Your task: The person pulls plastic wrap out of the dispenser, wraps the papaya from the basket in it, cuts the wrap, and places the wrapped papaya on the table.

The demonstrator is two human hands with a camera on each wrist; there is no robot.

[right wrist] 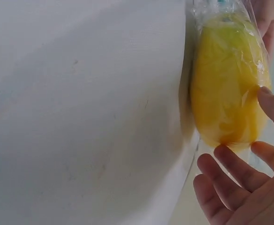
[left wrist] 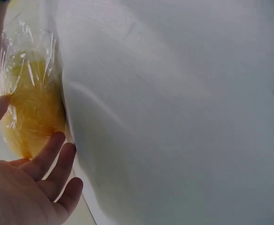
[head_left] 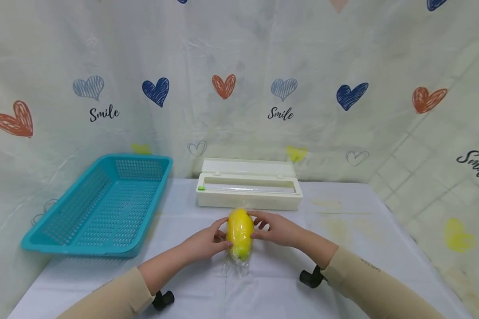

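A yellow fruit (head_left: 240, 230), greenish at its near end, lies on the white table, wrapped in clear plastic film (head_left: 239, 265) whose loose end spreads toward the near side. My left hand (head_left: 204, 241) holds its left side between thumb and fingers. On the other side my right hand (head_left: 278, 228) holds it the same way, thumb nearer and fingertips at the far end. Both wrist views show the wrapped fruit (left wrist: 33, 103) (right wrist: 228, 84) close up, with curved fingers at its end and a thumb on the film.
Behind the fruit stands a white film dispenser box (head_left: 249, 200) with its lid raised and a roll inside. A blue-green plastic basket (head_left: 100, 212) is at the left of the table. A curtain printed with hearts hangs behind.
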